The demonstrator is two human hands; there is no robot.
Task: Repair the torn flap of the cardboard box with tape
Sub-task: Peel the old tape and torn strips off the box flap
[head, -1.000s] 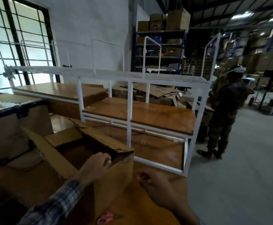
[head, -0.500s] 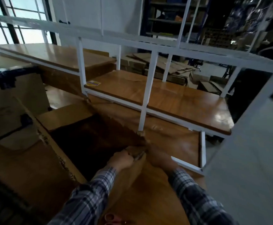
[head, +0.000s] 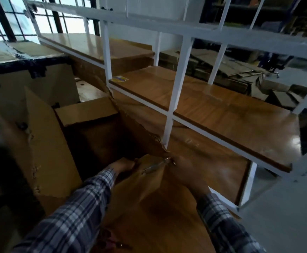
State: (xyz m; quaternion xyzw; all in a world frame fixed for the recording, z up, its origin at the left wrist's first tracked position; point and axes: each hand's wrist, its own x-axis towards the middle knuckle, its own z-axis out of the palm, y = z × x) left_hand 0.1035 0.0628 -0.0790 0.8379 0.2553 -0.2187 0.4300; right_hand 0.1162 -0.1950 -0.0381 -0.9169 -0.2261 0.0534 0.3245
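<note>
Behind the wooden table (head: 167, 225), white-framed wooden shelves (head: 213, 106) meet barred windows (head: 6, 19).

You're looking at a pretty boxed-in spot here: the open cardboard box (head: 94, 143) is sitting right under you, and its dark inside is the one wide gap going down. The tall left flap (head: 46, 139) is standing up and walling off that side, and the torn flap (head: 140, 128) is leaning along the right edge. Just behind it the white metal rack (head: 172, 99) is blocking the way forward, one upright touching the torn edge. Its wooden shelves (head: 213, 110) are leaving only low slots between them. The grey floor (head: 286, 216) on your right is lying open
</note>
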